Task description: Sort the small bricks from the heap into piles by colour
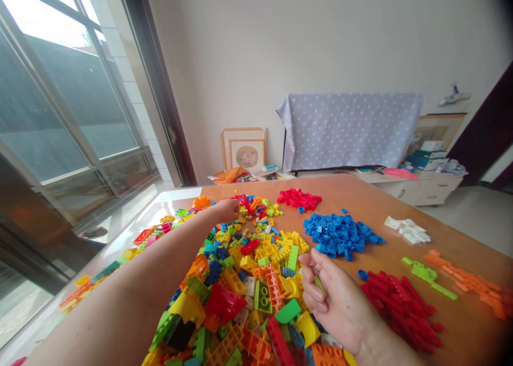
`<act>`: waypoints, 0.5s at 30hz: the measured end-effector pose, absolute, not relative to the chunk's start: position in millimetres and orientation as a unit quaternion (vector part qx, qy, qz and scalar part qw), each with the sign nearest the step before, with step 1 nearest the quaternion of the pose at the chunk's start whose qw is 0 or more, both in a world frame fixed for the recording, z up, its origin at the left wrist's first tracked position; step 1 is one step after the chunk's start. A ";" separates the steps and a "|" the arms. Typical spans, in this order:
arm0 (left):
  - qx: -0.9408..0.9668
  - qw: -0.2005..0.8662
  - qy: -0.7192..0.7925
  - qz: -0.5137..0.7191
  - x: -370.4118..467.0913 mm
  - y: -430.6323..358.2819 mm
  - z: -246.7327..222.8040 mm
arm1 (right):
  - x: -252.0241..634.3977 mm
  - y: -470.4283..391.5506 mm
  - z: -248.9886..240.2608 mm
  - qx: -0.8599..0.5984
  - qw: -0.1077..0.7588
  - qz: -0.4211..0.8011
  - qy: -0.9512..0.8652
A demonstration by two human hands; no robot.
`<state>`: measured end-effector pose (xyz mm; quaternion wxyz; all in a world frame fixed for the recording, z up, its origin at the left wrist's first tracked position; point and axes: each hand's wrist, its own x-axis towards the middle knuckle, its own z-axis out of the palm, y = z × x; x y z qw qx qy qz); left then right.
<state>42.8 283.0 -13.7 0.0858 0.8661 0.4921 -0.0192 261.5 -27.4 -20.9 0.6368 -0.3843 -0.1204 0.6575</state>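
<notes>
My left hand reaches over the far part of a mixed pile of toy building bricks. Its fingers are mostly hidden, so what it touches cannot be made out. Beside the pile's right edge, my right hand is curled closed, palm up. A bit of a lime green brick shows between its fingers and palm. Close to its fingertips lie a lime green brick and a yellow curved piece. To its right is a heap of red bricks, and beyond it a heap of blue bricks.
On the brown table are also a far red heap, white pieces, lime green pieces and a row of orange pieces. More bricks line the left side. Behind stand a low cabinet and a cloth-covered screen.
</notes>
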 end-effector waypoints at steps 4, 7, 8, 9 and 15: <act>0.853 0.162 0.497 0.008 50.6 285.9 -14.8 | 259.9 -27.2 -19.8 -0.387 0.635 0.658 -0.119; 0.844 0.228 0.485 0.019 56.0 285.5 -15.0 | 260.2 -27.0 -19.1 -0.390 0.639 0.653 -0.117; 0.841 0.246 0.480 0.025 56.7 285.4 -14.4 | 260.4 -26.9 -18.7 -0.390 0.640 0.652 -0.116; 0.839 0.259 0.478 0.031 56.8 285.6 -13.5 | 260.5 -26.9 -18.3 -0.389 0.641 0.652 -0.114; 0.829 0.232 0.506 0.055 55.3 290.6 -10.0 | 259.7 -26.4 -16.7 -0.388 0.644 0.651 -0.105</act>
